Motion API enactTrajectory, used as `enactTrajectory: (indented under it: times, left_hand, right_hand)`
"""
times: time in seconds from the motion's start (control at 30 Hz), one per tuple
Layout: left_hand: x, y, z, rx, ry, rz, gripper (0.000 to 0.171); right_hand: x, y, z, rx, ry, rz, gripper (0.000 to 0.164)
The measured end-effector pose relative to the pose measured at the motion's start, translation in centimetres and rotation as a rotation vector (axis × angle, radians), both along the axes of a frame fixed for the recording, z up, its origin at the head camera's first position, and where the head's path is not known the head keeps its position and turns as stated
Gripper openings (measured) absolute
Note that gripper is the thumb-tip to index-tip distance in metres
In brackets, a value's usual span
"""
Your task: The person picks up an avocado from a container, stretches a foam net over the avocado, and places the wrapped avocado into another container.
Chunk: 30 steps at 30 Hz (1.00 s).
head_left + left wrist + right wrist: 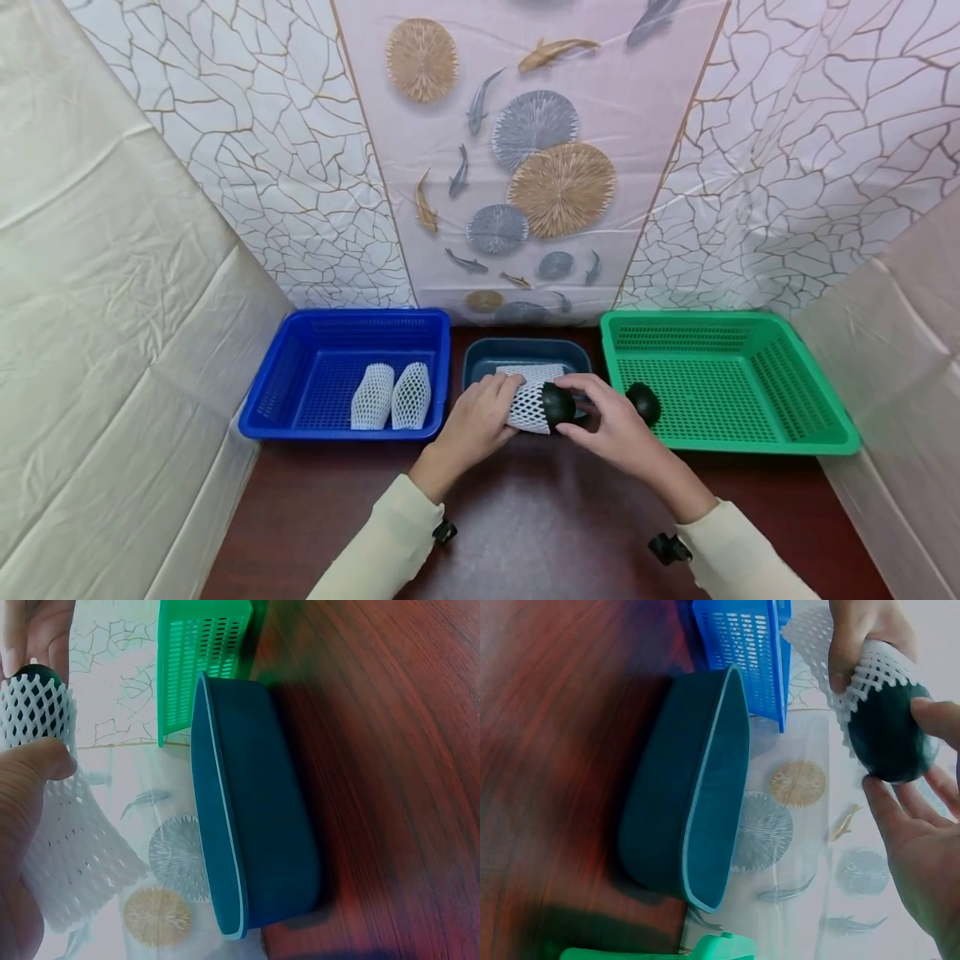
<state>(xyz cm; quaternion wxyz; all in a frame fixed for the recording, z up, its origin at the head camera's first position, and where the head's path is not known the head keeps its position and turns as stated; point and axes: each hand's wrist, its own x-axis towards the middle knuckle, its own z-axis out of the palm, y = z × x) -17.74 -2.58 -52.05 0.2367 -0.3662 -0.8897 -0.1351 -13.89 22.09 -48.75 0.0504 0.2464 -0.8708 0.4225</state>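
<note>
My left hand (476,417) grips a white foam net sleeve (528,408), its thumb across the mesh in the left wrist view. A dark green avocado (558,406) sits partly inside the sleeve, its bare end pointing right. With thumb and fingers my right hand (615,427) holds that bare end, plainly seen in the right wrist view as a smooth dark oval (889,735). The sleeve's other end hangs loose and flat in the left wrist view. Both hands are in front of a teal box (474,354), in which more white netting (528,370) shows.
At the left, a blue basket (258,408) holds two white net sleeves (372,398), one with something dark showing through. To the right is a green basket (817,400) with another avocado (642,404) at its left side. A dark red table (517,533) lies below, cloth walls around.
</note>
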Motion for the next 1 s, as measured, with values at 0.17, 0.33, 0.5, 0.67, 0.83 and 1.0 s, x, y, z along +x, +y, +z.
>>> enactTrajectory:
  times: [0.17,0.33,0.5,0.67,0.83,1.0]
  left_hand:
    - [0.2,0.3,0.0,0.035,-0.047,-0.027,0.069]
    - [0.3,0.7,0.0,0.060,-0.044,-0.046,0.074]
    - [0.6,1.1,0.2,0.060,-0.062,-0.040,0.080]
    - [0.8,1.5,0.3,0.064,-0.114,-0.019,0.081]
    - [0.9,1.9,0.1,0.056,-0.115,-0.013,0.082]
    - [1.0,2.2,0.1,0.034,-0.107,-0.021,0.086]
  right_hand:
    - [0.2,-0.1,-0.4,-0.021,0.049,-0.029,0.060]
    - [0.3,-0.4,-0.6,-0.039,0.105,-0.038,0.060]
    - [0.2,-0.6,-0.6,-0.005,0.138,-0.042,0.058]
    - [0.0,-1.2,-0.6,0.025,0.178,-0.050,0.053]
    - [-0.1,-1.8,-0.6,0.078,0.186,-0.042,0.051]
    - [-0.2,-1.9,-0.8,0.075,0.032,-0.046,0.055]
